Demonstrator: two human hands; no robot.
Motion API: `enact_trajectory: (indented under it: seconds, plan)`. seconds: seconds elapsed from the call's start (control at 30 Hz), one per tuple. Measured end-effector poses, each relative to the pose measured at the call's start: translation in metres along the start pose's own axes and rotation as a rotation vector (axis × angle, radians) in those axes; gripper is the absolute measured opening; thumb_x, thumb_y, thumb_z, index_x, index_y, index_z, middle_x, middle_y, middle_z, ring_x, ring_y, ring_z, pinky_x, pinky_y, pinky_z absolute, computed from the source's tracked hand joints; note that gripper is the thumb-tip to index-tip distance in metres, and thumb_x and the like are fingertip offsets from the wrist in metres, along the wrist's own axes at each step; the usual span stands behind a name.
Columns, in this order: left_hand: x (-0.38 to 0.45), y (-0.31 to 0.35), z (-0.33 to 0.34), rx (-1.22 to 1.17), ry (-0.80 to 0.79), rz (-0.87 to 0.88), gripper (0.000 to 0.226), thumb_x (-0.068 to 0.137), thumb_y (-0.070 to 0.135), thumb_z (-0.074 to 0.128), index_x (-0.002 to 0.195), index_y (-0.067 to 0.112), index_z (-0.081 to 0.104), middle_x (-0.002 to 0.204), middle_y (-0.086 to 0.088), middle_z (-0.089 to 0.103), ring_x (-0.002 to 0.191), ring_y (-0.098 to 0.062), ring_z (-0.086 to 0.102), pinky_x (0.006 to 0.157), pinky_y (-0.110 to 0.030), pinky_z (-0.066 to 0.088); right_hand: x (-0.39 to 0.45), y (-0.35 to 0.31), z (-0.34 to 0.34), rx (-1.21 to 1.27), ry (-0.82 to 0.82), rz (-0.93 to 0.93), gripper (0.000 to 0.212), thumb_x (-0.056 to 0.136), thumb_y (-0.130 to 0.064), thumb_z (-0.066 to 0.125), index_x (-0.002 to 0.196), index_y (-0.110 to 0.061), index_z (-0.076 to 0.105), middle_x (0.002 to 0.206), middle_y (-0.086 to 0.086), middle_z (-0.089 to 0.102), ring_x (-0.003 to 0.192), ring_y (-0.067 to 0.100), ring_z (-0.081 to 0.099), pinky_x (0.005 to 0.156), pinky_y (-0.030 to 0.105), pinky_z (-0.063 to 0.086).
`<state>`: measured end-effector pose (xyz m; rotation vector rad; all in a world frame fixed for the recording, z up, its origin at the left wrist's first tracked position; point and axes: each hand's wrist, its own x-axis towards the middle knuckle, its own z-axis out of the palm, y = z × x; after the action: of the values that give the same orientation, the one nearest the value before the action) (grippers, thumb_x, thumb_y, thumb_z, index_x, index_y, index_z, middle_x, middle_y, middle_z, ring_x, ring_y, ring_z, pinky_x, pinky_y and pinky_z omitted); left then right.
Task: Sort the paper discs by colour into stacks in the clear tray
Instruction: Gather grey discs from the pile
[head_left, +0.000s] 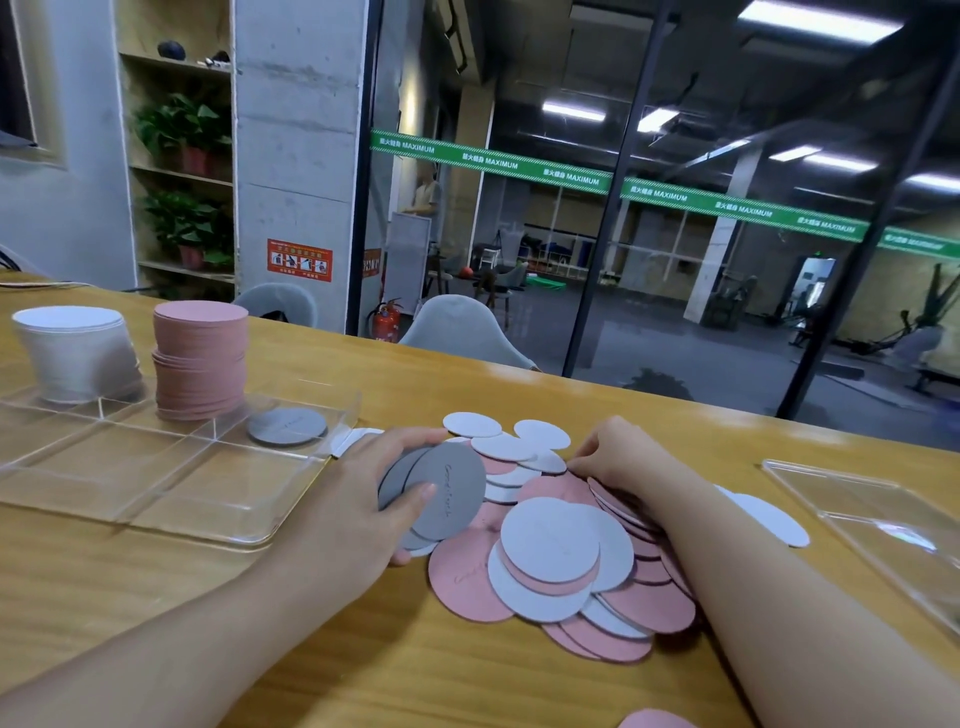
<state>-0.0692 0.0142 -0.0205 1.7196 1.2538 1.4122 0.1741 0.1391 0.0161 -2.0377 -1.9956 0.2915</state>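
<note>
A loose heap of pink and white paper discs (556, 551) lies on the wooden table in front of me. My left hand (358, 499) grips a few grey discs (449, 491) at the heap's left edge, thumb on top. My right hand (618, 457) rests on the heap's far right side, fingertips pinching at discs there; what it holds is unclear. The clear tray (156, 467) sits to the left. It holds a tall white stack (75, 353), a tall pink stack (200, 358) and a low grey stack (287, 426).
A second clear tray (878, 525) lies at the right edge of the table. One pink disc (654, 719) peeks in at the bottom. Grey chairs (462, 327) stand behind the table's far edge, with a glass wall beyond.
</note>
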Motion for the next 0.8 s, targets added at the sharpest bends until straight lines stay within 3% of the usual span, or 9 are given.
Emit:
enact_trajectory:
  seconds: [0.07,0.13,0.2,0.4,0.53,0.63,0.73,0.8]
  plan:
    - [0.000,0.000,0.000,-0.004,-0.003,-0.001,0.041,0.090,0.013,0.058,0.101,0.052,0.055,0.107,0.018,0.049,0.087,-0.013,0.057,0.051,-0.025,0.055,0.003,0.000,-0.004,0.036,-0.053,0.025,0.024,0.077,-0.024,0.067,0.088,-0.003,0.072,0.093,0.017,0.069,0.069,0.021,0.054,0.068,0.029,0.045]
    - [0.000,0.000,0.000,-0.006,-0.006,-0.005,0.041,0.090,0.013,0.058,0.101,0.053,0.055,0.108,0.017,0.049,0.087,-0.014,0.058,0.051,-0.023,0.055,0.005,-0.001,-0.007,0.043,-0.104,0.036,0.035,0.076,-0.028,0.069,0.097,0.000,0.068,0.099,0.019,0.068,0.068,0.017,0.044,0.066,0.027,0.039]
    - [0.001,0.000,0.000,-0.010,-0.007,-0.002,0.042,0.090,0.012,0.058,0.100,0.053,0.055,0.109,0.016,0.050,0.088,-0.015,0.058,0.050,-0.024,0.055,0.007,-0.002,-0.010,0.006,-0.125,0.050,0.038,0.075,-0.031,0.070,0.099,-0.002,0.070,0.091,0.017,0.070,0.069,0.019,0.047,0.066,0.028,0.041]
    - [0.001,-0.002,0.001,-0.021,-0.002,0.003,0.043,0.090,0.012,0.059,0.097,0.054,0.056,0.107,0.018,0.050,0.090,-0.014,0.056,0.050,-0.025,0.055,0.014,-0.006,-0.014,-0.074,-0.164,0.031,0.032,0.078,-0.032,0.071,0.094,-0.005,0.072,0.100,0.011,0.071,0.079,0.023,0.055,0.075,0.031,0.047]
    - [0.001,-0.002,0.000,-0.024,0.002,0.015,0.042,0.090,0.012,0.059,0.097,0.053,0.056,0.102,0.020,0.049,0.086,-0.015,0.058,0.050,-0.025,0.056,0.013,-0.010,-0.014,-0.122,-0.182,0.017,0.029,0.081,-0.033,0.068,0.083,-0.004,0.068,0.082,0.007,0.065,0.073,0.023,0.050,0.067,0.030,0.042]
    - [0.001,-0.002,0.001,-0.027,0.002,0.022,0.044,0.089,0.011,0.059,0.096,0.055,0.056,0.098,0.024,0.049,0.087,-0.014,0.057,0.051,-0.027,0.056,0.008,-0.014,-0.013,-0.181,-0.177,0.018,0.032,0.086,-0.031,0.063,0.065,-0.009,0.051,0.068,0.002,0.051,0.066,0.022,0.043,0.055,0.027,0.034]
    - [0.000,-0.002,0.001,-0.021,0.001,0.023,0.045,0.089,0.012,0.059,0.096,0.056,0.056,0.094,0.029,0.049,0.085,-0.015,0.058,0.050,-0.026,0.055,0.008,-0.013,-0.009,-0.160,-0.166,0.000,0.031,0.088,-0.028,0.060,0.066,-0.011,0.048,0.081,0.005,0.060,0.071,0.023,0.048,0.060,0.028,0.037]
    - [0.000,-0.001,0.000,-0.018,0.002,0.027,0.045,0.089,0.012,0.059,0.096,0.055,0.056,0.092,0.032,0.049,0.083,-0.017,0.058,0.050,-0.025,0.055,0.010,-0.010,-0.004,-0.131,-0.145,-0.022,0.021,0.087,-0.026,0.060,0.077,-0.008,0.058,0.098,0.007,0.067,0.083,0.026,0.056,0.068,0.030,0.043]
